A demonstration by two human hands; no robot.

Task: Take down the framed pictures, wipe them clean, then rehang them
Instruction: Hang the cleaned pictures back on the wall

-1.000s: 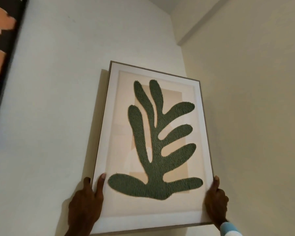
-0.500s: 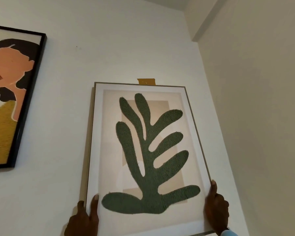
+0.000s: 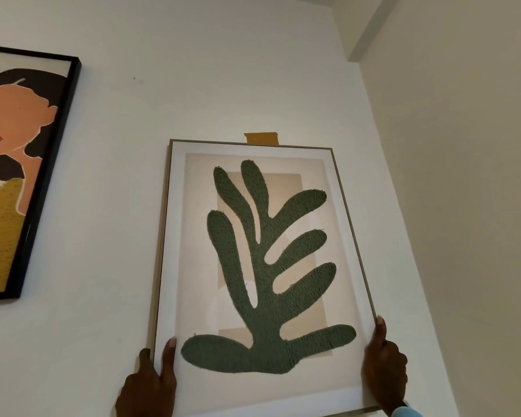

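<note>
A tall picture in a thin light-wood frame (image 3: pixel 354 236), showing a green leaf shape on beige, is held flat against the white wall. My left hand (image 3: pixel 151 383) grips its lower left edge, thumb on the front. My right hand (image 3: pixel 384 371) grips the lower right edge. A strip of yellow-brown tape (image 3: pixel 261 138) on the wall shows just above the frame's top edge. A second picture in a black frame (image 3: pixel 47 176), showing a figure in peach and mustard, hangs on the wall at the left.
The white wall (image 3: pixel 223 70) meets a side wall (image 3: pixel 463 206) close to the right of the leaf picture, forming a corner. A ceiling beam (image 3: pixel 364 28) juts out at the top right. Bare wall lies between the two pictures.
The view has swung left and down, bringing the black-framed picture into sight. The leaf picture now stands straighter and lower in view, with the tape strip showing above it. Both hands keep their grip.
</note>
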